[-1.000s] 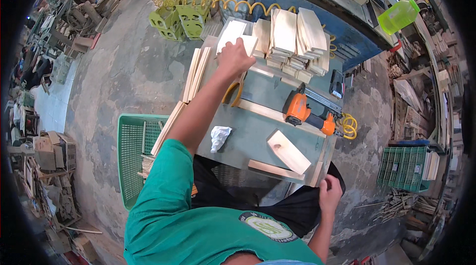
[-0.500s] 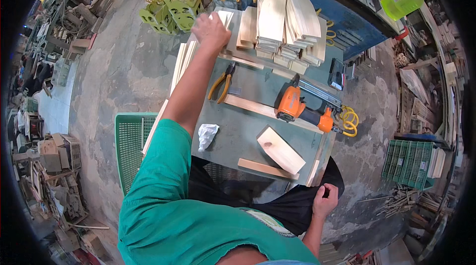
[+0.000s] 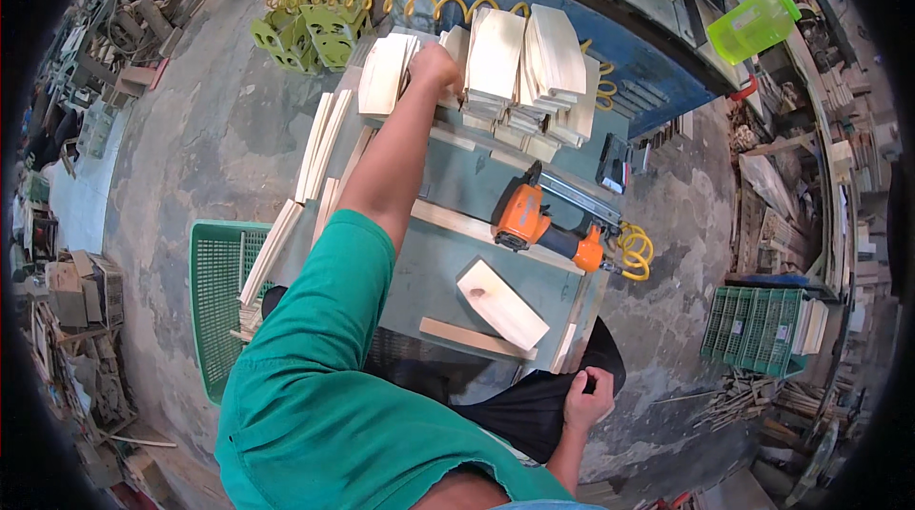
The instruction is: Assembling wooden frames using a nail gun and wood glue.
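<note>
My left hand (image 3: 436,69) reaches to the far side of the work table (image 3: 448,267). Its fingers curl down between a fanned stack of pale wooden boards (image 3: 386,76) on its left and a smaller stack (image 3: 456,45) on its right; whatever they grip is hidden. Taller stacks of tapered boards (image 3: 496,52) stand just to the right. By my right knee, my right hand (image 3: 588,400) rests on the black trousers with fingers loosely curled and nothing visible in them. An orange nail gun (image 3: 522,217) lies across a wooden strip, beyond a loose wooden block (image 3: 500,300).
Thin wooden slats (image 3: 322,143) line the table's left edge, above a green plastic basket (image 3: 214,310). A narrow strip (image 3: 477,338) lies along the near edge. A coiled yellow air hose (image 3: 419,3) runs behind the stacks. Green crates (image 3: 753,329) stand on the floor to the right.
My left hand has moved right, from the far-left stack to the gap beside the smaller stack. My arm now covers the pliers and white cloth. My right hand stays by my knee.
</note>
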A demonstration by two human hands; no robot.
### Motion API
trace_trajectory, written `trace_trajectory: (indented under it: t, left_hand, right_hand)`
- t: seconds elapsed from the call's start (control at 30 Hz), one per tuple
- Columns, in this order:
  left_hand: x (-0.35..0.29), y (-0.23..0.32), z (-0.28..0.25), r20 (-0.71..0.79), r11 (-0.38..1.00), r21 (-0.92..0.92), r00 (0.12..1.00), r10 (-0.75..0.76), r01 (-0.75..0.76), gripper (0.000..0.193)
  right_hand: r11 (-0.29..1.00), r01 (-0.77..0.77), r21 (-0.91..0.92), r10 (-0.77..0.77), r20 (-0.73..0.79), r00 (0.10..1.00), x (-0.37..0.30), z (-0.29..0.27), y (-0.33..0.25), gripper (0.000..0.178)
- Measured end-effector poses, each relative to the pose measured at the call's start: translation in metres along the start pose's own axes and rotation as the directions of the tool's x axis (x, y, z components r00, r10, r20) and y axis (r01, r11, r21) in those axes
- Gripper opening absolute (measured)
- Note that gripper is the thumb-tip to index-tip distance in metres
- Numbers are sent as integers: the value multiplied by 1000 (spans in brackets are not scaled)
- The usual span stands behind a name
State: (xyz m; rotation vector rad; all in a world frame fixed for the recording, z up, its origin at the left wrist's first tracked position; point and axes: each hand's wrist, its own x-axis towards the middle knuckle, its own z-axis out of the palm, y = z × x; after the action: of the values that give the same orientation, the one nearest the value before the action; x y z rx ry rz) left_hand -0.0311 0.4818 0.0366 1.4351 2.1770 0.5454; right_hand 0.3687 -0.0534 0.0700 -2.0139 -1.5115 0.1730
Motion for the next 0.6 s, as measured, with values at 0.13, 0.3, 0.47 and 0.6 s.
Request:
trace_trajectory:
  t: [0.13,0.3,0.47,0.6]
  left_hand:
    - [-5,9,-28,164,977,-201,985,-43,77,52]
    - [-70,-15,-76,129,663,-745,991,44,68,50]
    - [-233,-43,-88,127,281,-959,950,286,44,65]
    - [-366,-38,-78,296,168,-954,871,393,248,61]
  right_hand:
    - [1000,13,1,-13,4,1000,-3,-1,4,14]
    - [989,-33,141,42,-61,997,4,-8,-7,8]
    - [842,37,539,-33,-16,999,42,9,-88,20]
    - [784,14,620,-281,334,900,55,26,-177,83]
